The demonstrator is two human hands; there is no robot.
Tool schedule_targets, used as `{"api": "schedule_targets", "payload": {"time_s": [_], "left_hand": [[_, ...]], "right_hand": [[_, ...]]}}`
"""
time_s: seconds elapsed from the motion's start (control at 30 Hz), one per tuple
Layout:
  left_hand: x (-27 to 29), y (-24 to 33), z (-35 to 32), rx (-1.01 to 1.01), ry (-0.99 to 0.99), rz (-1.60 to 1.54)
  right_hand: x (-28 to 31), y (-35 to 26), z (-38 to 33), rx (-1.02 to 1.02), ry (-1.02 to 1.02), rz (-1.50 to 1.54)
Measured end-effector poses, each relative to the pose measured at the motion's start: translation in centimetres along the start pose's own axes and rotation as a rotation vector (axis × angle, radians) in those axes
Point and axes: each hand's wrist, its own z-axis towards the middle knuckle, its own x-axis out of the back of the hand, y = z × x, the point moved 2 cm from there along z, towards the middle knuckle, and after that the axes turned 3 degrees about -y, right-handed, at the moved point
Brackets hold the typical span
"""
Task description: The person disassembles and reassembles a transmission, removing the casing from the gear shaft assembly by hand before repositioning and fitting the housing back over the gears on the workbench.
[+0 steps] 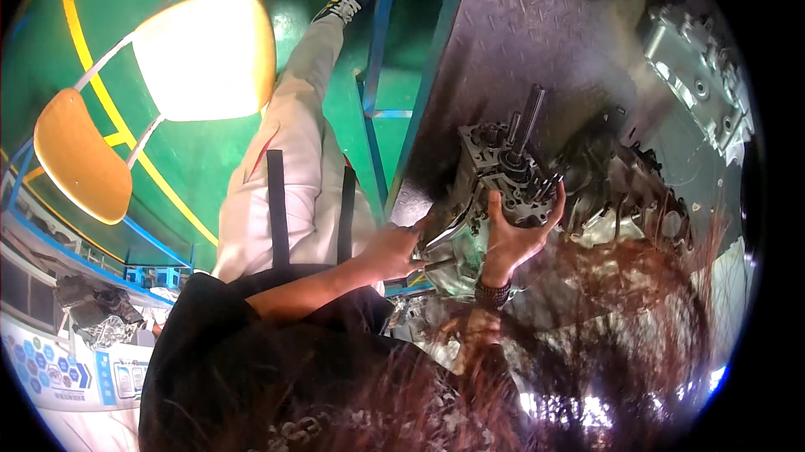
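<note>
A grey metal gearbox assembly (480, 165) stands at the near edge of the bench, with a splined shaft (528, 119) rising from its top. My right hand (518, 241), a dark beaded bracelet at its wrist, grips the near right side of the assembly, thumb and forefinger spread around it. At the assembly's lower left, my left hand (391, 252) is closed, its fingers curled by the metal edge. Whatever lies inside those fingers is hidden. A thin rod (439, 265) shows just right of that hand.
The bench has a patterned metal top (537, 24). More dark metal parts (625, 171) lie right of the assembly, and a silver housing (700, 83) sits at the far right. A wooden chair (205, 58) stands on the green floor (184, 175) to the left. Loose hair blurs the lower right.
</note>
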Motion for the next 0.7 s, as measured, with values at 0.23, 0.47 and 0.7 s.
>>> {"api": "schedule_targets", "payload": {"time_s": [0.23,0.47,0.7], "left_hand": [[-1.2,0.1,-0.5,0.001,0.032,0.072],[-0.2,1.0,-0.1,-0.101,0.040,0.287],[5.0,2.4,6.0,-0.143,0.494,-0.751]], "right_hand": [[0.4,-1.1,-0.4,0.124,0.084,-0.027],[0.9,0.2,-0.6,0.121,0.090,-0.016],[1.6,-1.1,-0.3,0.083,0.022,-0.014]]}}
